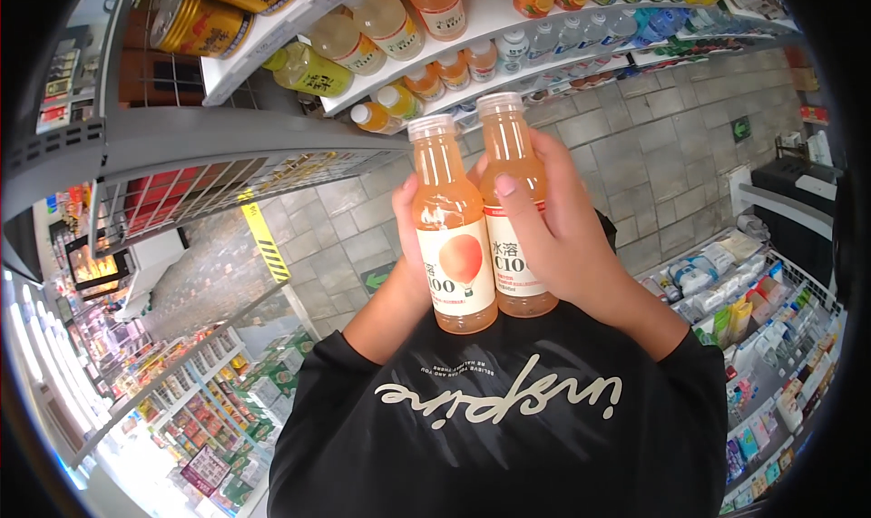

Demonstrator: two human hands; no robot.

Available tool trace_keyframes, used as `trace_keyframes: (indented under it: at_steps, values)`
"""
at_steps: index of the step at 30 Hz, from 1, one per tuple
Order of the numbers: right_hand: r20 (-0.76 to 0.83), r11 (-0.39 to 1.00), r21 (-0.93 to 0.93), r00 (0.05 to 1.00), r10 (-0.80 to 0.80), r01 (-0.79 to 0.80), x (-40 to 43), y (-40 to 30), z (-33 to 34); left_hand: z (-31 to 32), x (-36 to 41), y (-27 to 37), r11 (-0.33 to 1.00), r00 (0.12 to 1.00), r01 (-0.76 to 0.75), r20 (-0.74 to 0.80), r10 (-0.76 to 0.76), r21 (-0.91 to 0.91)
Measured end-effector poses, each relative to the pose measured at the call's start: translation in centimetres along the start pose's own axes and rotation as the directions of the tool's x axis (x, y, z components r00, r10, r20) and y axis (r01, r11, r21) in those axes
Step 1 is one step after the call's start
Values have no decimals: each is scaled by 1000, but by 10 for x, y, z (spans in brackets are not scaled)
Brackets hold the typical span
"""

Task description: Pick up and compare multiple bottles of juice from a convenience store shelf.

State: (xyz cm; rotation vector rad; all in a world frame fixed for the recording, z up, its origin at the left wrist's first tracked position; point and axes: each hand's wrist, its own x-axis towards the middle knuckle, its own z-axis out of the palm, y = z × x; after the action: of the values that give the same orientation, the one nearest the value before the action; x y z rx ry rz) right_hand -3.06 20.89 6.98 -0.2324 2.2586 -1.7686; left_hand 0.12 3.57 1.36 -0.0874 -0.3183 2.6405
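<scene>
Two plastic bottles of orange-pink drink with pale labels and clear caps stand side by side before my chest. My left hand (408, 235) is around the left bottle (449, 208); a balloon picture shows on its label, and most of the fingers are hidden behind it. My right hand (568, 229) grips the right bottle (510, 140) by its upper body, the thumb across the front and part of the label covered. The bottles appear to touch or nearly touch at their sides. Both caps are on, and the drink reaches into the necks.
Beyond my hands is a white store shelf (486, 31) with drink bottles, among them a similar orange-pink bottle (435, 8). Gold cans (204, 28) sit at upper left. A grey wire-mesh rack (204, 184) stands left, a stocked rack (769, 355) right. Grey tile floor (633, 150) lies between.
</scene>
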Motion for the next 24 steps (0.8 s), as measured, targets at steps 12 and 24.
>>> trace_keyframes:
  at_steps: [12,24]
  values:
    - [-49,980,143,990,-134,139,35,5,-32,42,40,-5,950,913,-36,-376,157,311]
    - [49,932,361,998,-47,26,43,14,-60,54,76,-3,888,935,36,-330,132,459]
